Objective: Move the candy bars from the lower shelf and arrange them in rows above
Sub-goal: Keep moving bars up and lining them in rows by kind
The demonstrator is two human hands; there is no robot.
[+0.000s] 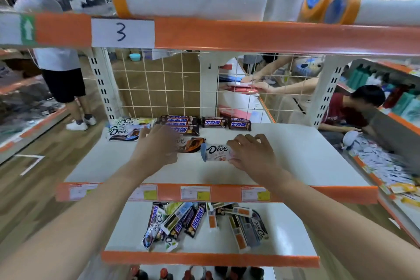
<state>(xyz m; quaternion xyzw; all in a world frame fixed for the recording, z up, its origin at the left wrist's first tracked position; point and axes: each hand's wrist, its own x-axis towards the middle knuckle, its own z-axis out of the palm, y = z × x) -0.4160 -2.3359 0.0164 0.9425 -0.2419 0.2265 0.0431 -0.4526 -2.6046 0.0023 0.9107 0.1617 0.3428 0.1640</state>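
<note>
Right hand (252,152) is curled over the right end of a white Dove bar (216,152), fingers on top and thumb at its near edge, pinching it against the upper shelf (295,157). Left hand (156,148) lies palm down with fingers spread over a brown Dove bar (193,143), pressing rather than gripping; only that bar's right end shows past the fingers. These two bars lie end to end, almost touching, starting a front row.

Behind them, along the wire grid back, sit a pair of Dove bars (125,130) at the left, a stack of dark Snickers bars (181,124) just beyond the left fingertips, and two more Snickers bars (227,122) to the right.

Below the orange price rail, the lower shelf (284,234) holds a loose heap of candy bars (181,223), so most of the job seems to remain.

Risks, as I judge them: sliding either bar sideways could skew the front row, and the left fingertips are close enough to the Snickers stack to nudge it out of line; glossy wrappers may slip on the smooth shelf
</note>
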